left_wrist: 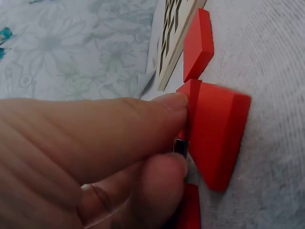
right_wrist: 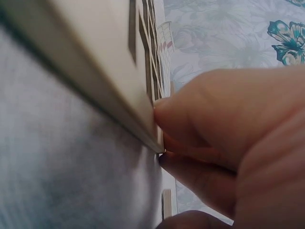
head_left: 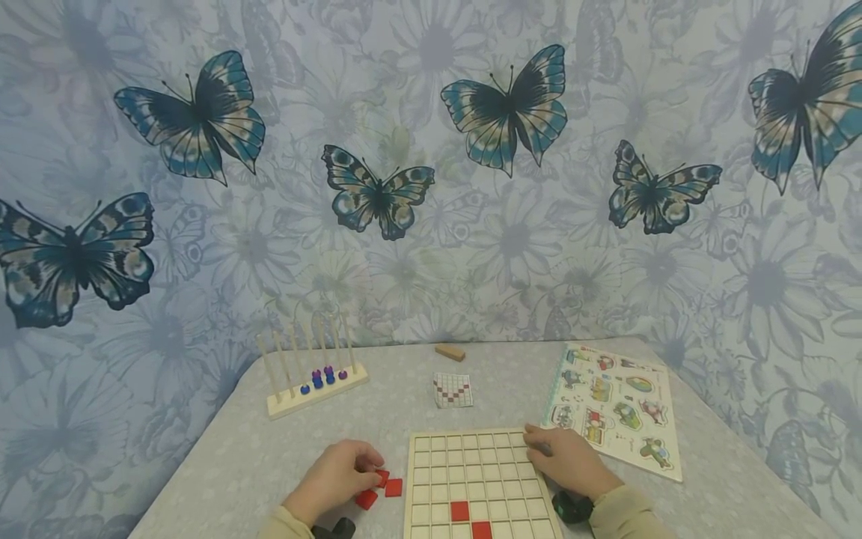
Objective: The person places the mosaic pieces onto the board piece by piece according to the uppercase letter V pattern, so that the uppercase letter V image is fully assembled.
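The left hand is left of the wooden grid board. Its thumb and a finger pinch the edge of a red square tile among other red tiles on the table. One loose red tile lies nearer the board, another below the fingers. At the far right corner of the grid board, the right hand grips the rim. In the right wrist view, its thumb lies against the board's edge. Two red tiles, one of them higher than the other, sit in diagonal cells.
A small pattern card with a red V shape lies behind the board, and a wooden block lies beyond it. At the back left stands a peg rack with blue and purple beads. A picture puzzle board lies at the right.
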### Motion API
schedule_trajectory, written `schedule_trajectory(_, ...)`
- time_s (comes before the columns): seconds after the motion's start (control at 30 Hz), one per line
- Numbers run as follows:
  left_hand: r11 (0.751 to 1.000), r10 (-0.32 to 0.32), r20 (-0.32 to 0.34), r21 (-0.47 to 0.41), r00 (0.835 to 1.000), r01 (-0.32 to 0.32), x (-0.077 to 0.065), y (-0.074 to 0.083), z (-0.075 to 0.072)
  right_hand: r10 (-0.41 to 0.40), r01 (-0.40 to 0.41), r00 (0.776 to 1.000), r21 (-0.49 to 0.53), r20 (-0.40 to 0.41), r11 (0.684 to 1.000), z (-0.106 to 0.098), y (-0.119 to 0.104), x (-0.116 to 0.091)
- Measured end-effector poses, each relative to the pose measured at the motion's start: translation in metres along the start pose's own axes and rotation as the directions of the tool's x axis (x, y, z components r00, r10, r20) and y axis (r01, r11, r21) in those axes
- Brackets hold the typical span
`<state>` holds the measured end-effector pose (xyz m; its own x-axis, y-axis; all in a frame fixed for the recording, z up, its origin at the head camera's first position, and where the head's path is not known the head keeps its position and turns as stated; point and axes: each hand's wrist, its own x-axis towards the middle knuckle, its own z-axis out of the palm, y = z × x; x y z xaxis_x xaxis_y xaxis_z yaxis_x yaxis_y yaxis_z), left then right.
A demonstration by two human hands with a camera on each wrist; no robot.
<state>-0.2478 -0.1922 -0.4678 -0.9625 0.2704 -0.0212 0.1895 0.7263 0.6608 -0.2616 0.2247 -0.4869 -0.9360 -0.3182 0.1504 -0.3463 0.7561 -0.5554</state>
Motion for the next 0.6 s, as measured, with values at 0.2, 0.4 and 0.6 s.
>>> schedule_trajectory(0.2,0.999,-0.015,-0.001,0.029,1.000,0.015,-0.0006,0.0005,0.0007,-0.007,0.007,1.000,-0.011,-0.002,1.000,0.0005,-0.0001,-0.0001)
schedule_trajectory(0.4,0.998,-0.020,0.001,0.063,1.000,0.019,-0.0015,0.0011,0.0026,-0.002,0.002,1.000,-0.001,0.002,1.000,0.0001,-0.0008,-0.0003)
schedule_trajectory(0.6,0.998,-0.007,-0.013,0.055,1.000,0.008,-0.0016,-0.0008,0.0036,-0.009,0.009,1.000,-0.003,0.006,1.000,-0.0007,-0.0021,-0.0004)
